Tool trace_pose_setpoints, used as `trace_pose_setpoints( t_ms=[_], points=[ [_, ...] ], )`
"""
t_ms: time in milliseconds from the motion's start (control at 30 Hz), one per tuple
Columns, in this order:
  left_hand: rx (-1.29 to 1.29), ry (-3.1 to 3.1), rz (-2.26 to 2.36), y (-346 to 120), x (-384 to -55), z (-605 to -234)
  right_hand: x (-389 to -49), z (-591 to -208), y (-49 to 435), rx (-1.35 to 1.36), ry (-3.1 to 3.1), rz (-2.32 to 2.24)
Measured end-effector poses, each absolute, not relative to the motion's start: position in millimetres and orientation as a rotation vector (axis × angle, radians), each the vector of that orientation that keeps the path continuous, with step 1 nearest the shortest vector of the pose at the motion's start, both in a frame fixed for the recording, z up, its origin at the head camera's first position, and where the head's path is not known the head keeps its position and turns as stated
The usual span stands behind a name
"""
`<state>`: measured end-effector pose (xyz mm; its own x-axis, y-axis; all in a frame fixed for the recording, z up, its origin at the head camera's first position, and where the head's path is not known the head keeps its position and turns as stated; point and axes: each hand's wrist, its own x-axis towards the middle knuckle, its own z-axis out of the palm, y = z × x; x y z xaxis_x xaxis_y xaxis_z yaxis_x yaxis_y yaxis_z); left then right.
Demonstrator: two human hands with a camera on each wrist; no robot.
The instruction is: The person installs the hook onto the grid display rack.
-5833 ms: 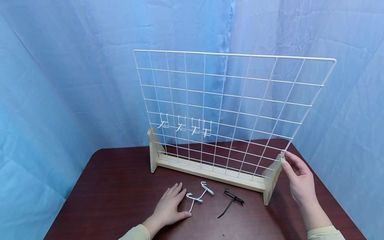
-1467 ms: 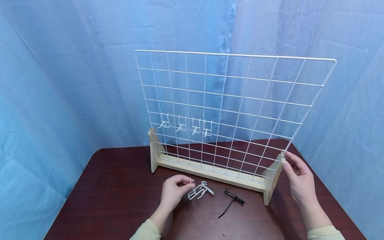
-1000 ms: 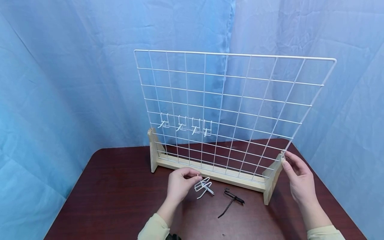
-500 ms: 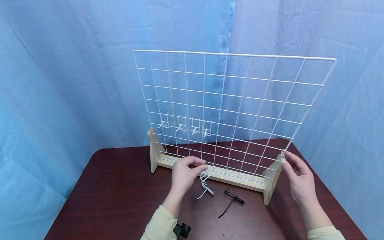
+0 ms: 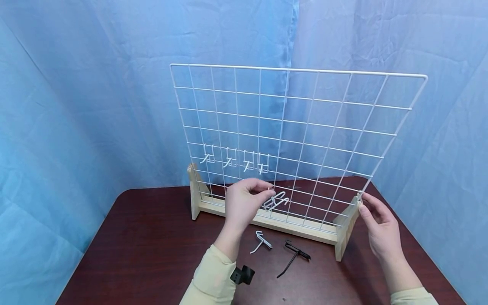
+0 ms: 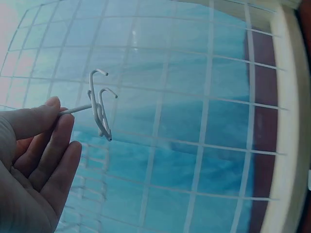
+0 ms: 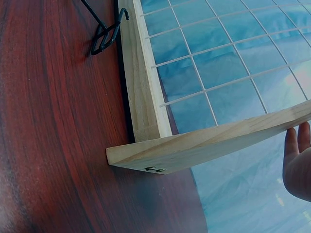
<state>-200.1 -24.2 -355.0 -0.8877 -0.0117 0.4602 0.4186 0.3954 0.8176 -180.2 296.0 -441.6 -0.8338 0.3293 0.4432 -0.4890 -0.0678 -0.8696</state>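
Observation:
My left hand (image 5: 245,201) pinches a white grid hook (image 5: 276,201) by its prong, between thumb and fingertips. In the left wrist view the hook's (image 6: 99,107) two bent ends point up, a little in front of the wire mesh. A white wire grid panel (image 5: 288,70) stands upright in a wooden base (image 5: 248,215). My right hand (image 5: 383,228) holds the top of the base's right end piece (image 5: 345,231) where the grid's edge meets it. Several white hooks (image 5: 248,165) hang in a row on the grid's left half.
One more white hook (image 5: 261,242) lies on the dark red table (image 5: 152,254) in front of the base. Beside it is a black hook (image 5: 295,256) with a longer prong. Blue curtains (image 5: 95,84) hang close behind the table and at both sides.
My left hand has lifted one white hook from the table and carried it up and right to the lower part of the grid. The right hand has stayed in place.

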Motion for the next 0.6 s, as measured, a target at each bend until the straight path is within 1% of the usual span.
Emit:
trace_pose_setpoints(
  t_ms=[367, 600],
  points=[
    [-0.425, -2.227, -1.496, -11.6, -202.7, -317.0, -179.4, -441.8, 296.3, 0.163, -1.682, 1.935],
    [-0.378, -2.206, -1.412, -4.2, -206.9, -304.8, -179.9, -442.0, 296.8, 0.159, -1.688, 1.937]
  ],
)
